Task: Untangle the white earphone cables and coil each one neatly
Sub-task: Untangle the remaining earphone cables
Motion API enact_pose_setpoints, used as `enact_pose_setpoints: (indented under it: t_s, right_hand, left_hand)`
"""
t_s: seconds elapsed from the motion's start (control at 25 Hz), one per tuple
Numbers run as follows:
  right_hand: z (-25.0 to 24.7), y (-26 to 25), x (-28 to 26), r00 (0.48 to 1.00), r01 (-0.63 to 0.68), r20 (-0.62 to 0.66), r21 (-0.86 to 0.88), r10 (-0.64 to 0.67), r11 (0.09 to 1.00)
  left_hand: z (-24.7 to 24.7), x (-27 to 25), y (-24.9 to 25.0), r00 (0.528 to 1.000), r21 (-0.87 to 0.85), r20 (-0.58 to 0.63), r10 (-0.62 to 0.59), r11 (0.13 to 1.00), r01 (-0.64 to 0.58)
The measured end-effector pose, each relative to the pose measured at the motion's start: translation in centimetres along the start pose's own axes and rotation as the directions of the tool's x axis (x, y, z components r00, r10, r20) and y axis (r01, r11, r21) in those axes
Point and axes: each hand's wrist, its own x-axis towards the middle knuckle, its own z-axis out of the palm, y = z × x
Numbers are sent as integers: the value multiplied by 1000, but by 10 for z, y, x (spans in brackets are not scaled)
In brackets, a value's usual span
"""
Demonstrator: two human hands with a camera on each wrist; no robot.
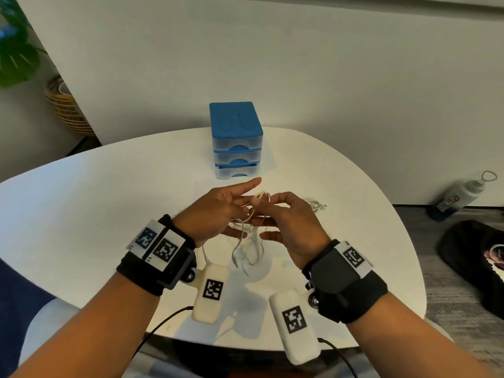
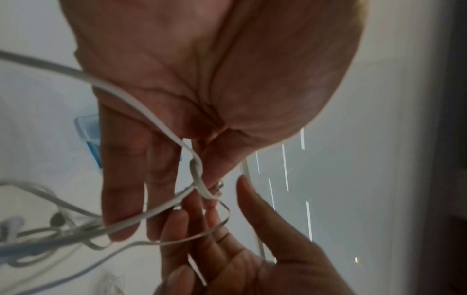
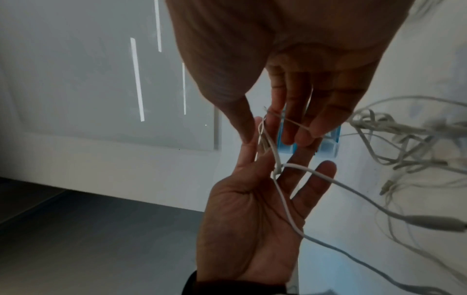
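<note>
White earphone cable (image 1: 243, 242) hangs in loops between my two hands, raised over the white table (image 1: 109, 203). My left hand (image 1: 226, 199) has its palm turned right and its fingers straight and spread. In the right wrist view the cable (image 3: 285, 207) crosses the left palm (image 3: 247, 229) and passes between two of its fingers. My right hand (image 1: 281, 211) pinches strands of the cable between thumb and index finger (image 3: 274, 117). The left wrist view shows a twist in the cable (image 2: 197, 173) beside the left thumb. More tangled cable (image 1: 313, 204) lies on the table right of my hands.
A blue three-drawer organiser (image 1: 236, 140) stands just behind the hands. On the floor to the right are a white bottle (image 1: 458, 197) and a black bag (image 1: 474, 257). A wicker basket (image 1: 65, 107) sits by the wall at far left.
</note>
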Motion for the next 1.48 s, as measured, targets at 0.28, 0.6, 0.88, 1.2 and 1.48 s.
enact_pose_setpoints:
  t_s: [0.28, 0.6, 0.88, 1.2, 1.48]
  right_hand:
    - [3, 5, 0, 993, 105, 42, 74, -109, 992]
    - [-10, 22, 0, 955, 238, 269, -450, -124, 861]
    - [-22, 33, 17, 987, 155, 70, -632, -143, 760]
    - [-71, 2, 12, 998, 38, -14, -609, -59, 792]
    - [-77, 28, 19, 974, 43, -109, -772, -198, 634]
  left_hand:
    - [1, 3, -6, 989, 205, -140, -43, 976, 71]
    - [-27, -4, 7, 940, -101, -341, 25, 993, -64]
    - [-64, -16, 19, 887, -400, -460, 40, 883, -247]
    - [-107, 13, -61, 843, 342, -514, -156, 864, 368]
    - [-74, 29, -82, 862, 745, -460, -214, 435, 506]
